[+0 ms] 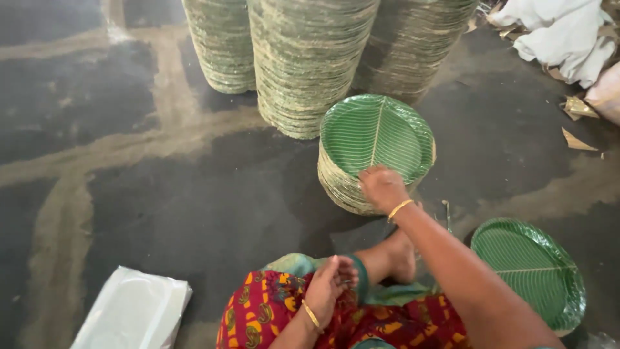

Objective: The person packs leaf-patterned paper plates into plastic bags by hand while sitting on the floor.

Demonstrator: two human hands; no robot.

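Note:
A short stack of green leaf-pattern paper plates [376, 132] stands on the dark floor in front of me. My right hand [382, 187] rests on the near rim of that stack, fingers curled over the edge of the top plates; a gold bangle sits on its wrist. My left hand [328, 285] hovers over my lap with its fingers loosely bent and nothing in it. A second, wrapped bundle of green plates [528, 271] lies on the floor to my right, beside my right forearm.
Three tall stacks of plates [305, 61] rise at the back. White cloth [560, 31] is heaped at the top right, with paper scraps [577, 139] nearby. A pile of clear plastic bags [132, 311] lies at the lower left. My foot [398, 256] rests below the short stack.

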